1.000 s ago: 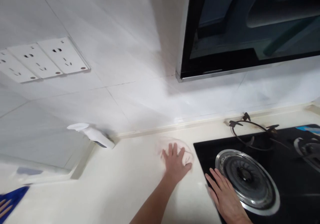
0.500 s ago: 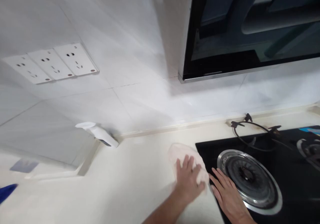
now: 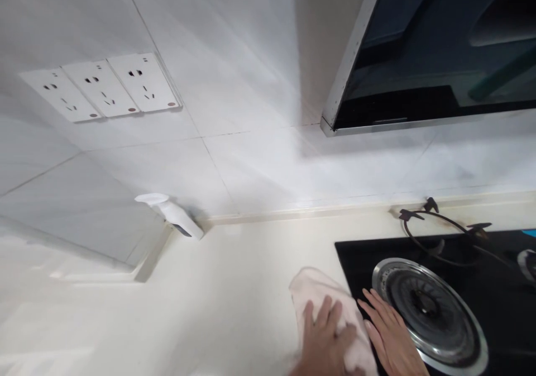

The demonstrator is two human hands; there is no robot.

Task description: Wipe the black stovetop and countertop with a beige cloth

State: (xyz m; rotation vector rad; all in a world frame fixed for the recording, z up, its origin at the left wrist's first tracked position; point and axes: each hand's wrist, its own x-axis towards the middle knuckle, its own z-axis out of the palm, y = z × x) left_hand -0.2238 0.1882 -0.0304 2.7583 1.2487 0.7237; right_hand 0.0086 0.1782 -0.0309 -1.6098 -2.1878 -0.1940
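My left hand (image 3: 324, 339) presses flat on a pale pink cloth (image 3: 318, 292) lying on the cream countertop (image 3: 218, 303), right beside the left edge of the black glass hob (image 3: 355, 258). Its fingers are spread over the cloth. My right hand (image 3: 389, 337) lies open and flat on the hob's near left corner, fingers stretched toward the round steel burner (image 3: 427, 306). Both wrists leave the picture at the bottom.
A black pan support ring (image 3: 444, 228) lies tilted at the hob's back edge. A range hood (image 3: 435, 52) hangs above. A white hook-like fitting (image 3: 171, 214) sits in the wall corner. Three white sockets (image 3: 100, 85) are on the tiled wall.
My left hand has drawn the cloth along the counter toward me, beside the hob edge. The right hand stayed flat on the hob. The view shifted left and tilted.
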